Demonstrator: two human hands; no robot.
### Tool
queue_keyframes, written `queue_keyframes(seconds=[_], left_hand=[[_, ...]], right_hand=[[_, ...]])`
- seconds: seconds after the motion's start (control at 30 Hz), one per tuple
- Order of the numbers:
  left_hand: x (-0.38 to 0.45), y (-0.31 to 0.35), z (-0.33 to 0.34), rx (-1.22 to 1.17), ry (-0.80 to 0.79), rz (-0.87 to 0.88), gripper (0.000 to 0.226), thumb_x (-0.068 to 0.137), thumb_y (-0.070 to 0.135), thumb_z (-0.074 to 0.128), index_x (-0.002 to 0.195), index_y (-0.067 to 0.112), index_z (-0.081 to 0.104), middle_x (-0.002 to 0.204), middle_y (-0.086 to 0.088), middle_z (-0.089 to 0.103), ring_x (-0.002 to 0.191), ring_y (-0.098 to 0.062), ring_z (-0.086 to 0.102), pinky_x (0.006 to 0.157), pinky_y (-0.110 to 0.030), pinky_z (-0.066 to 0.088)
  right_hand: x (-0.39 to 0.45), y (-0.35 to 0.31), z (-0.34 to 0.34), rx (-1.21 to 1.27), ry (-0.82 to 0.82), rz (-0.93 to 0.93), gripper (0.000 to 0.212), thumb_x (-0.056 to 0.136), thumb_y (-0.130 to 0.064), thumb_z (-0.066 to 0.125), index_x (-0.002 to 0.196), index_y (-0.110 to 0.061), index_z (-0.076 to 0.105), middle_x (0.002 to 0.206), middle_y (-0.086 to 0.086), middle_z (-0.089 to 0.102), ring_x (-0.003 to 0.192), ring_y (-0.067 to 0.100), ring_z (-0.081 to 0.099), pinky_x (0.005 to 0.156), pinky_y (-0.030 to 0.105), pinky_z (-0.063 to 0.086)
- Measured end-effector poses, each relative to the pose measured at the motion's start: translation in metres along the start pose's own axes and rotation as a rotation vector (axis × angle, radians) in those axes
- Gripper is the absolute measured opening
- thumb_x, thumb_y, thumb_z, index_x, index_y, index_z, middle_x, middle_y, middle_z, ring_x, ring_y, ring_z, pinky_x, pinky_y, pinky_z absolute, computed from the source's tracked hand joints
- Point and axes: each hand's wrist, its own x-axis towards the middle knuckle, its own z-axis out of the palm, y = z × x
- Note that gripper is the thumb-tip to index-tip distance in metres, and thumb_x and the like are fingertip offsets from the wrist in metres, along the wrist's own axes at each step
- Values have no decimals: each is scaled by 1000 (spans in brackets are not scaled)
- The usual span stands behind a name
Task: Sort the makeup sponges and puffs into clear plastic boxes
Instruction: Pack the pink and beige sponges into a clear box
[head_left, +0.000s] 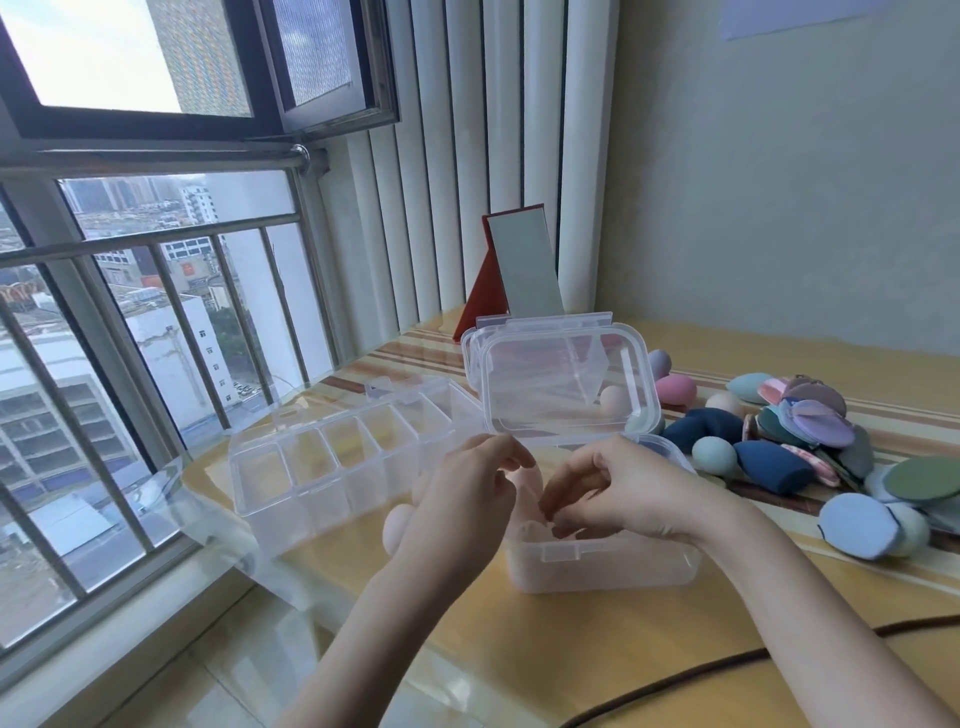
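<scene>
Two bare hands, left hand (467, 488) and right hand (618, 493), fingers curled above an open clear plastic box (602, 564), divided clear organiser box (332, 462) just left, heap of colourful makeup sponges and puffs (810, 441) at right on yellow striped table (597, 639)

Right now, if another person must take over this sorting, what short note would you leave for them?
Left hand: over the open clear box, fingers curled; whether it grips a sponge is not clear.
Right hand: also over that box, fingers curled down into it; a hold cannot be confirmed.
Things: the box's lid stands open behind the hands. The divided organizer sits to its left with empty-looking compartments. A pink sponge lies between them. The pile of sponges and puffs is on the right.
Done: pale pink shapes show in the box.
Left: nearly the whole pile.
</scene>
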Motion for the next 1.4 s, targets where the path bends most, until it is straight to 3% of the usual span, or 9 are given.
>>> queue_keyframes(seconds=[0.2, 0.33, 0.4, 0.5, 0.7, 0.93, 1.1, 1.27, 1.4], left_hand=[[1, -1, 1, -7, -11, 4, 44, 78, -8, 43, 93, 27, 64, 96, 14, 62, 95, -2, 60, 87, -33, 49], [-1, 2, -2, -35, -11, -4, 42, 80, -9, 44, 96, 23, 65, 98, 13, 63, 94, -1, 59, 87, -26, 47], [-1, 0, -1, -47, -5, -9, 42, 80, -7, 45, 95, 27, 65, 99, 13, 64, 96, -1, 59, 88, -32, 47], [0, -3, 0, -60, -1, -2, 44, 78, -5, 46, 92, 34, 62, 99, 16, 64, 98, -1, 61, 87, -38, 49], [0, -3, 1, -106, -12, 21, 40, 80, -5, 46, 95, 28, 63, 101, 10, 65, 99, -6, 62, 87, -38, 50], [0, -8, -2, -50, -21, 59, 33, 85, 5, 48, 96, 34, 60, 104, 14, 65, 101, -10, 60, 86, -43, 49], [-6, -10, -11, -45, 22, 109, 32, 92, 0, 45, 104, 23, 63, 106, 6, 65, 95, -10, 60, 82, -29, 50], [-21, -26, -37, -9, 181, 42, 41, 88, -9, 40, 99, 20, 66, 104, 4, 66, 92, -10, 61, 82, -31, 53], [-42, -48, -49, 85, 165, 37, 24, 91, 9, 51, 102, 22, 67, 102, 8, 66, 86, -9, 60, 79, -31, 54]], right_hand=[[-3, 0, -3, -13, -132, 32, 24, 90, 1, 60, 104, -15, 71, 98, 1, 76, 98, 9, 70, 88, 22, 54], [2, 1, 0, 126, 134, 43, 14, 92, 0, 58, 99, -8, 67, 94, 9, 74, 85, 17, 73, 80, 34, 60], [4, 2, 1, 117, 176, 5, 24, 93, 0, 57, 105, -16, 69, 100, -1, 73, 91, 10, 71, 81, 31, 59], [4, 4, 3, 41, -21, -51, 51, 94, 4, 49, 114, -39, 66, 116, -21, 67, 111, -7, 59, 92, 24, 53], [6, 6, 2, 58, -124, -48, 48, 94, 8, 44, 122, -28, 59, 128, -17, 61, 122, -8, 51, 101, 23, 46], [6, 5, -1, 201, 123, -27, 26, 97, 4, 44, 103, -15, 61, 107, -4, 72, 99, 9, 69, 94, 35, 54], [4, 1, 0, 141, 231, -116, 32, 97, 9, 40, 92, -10, 65, 99, 6, 71, 94, 19, 71, 89, 32, 56], [4, -4, 0, 62, 369, -214, 36, 95, 9, 41, 82, -14, 66, 90, 3, 71, 87, 21, 69, 74, 30, 58], [3, -15, 1, -66, 439, -259, 35, 94, 5, 45, 80, -19, 67, 87, -4, 71, 82, 15, 68, 70, 20, 50]])
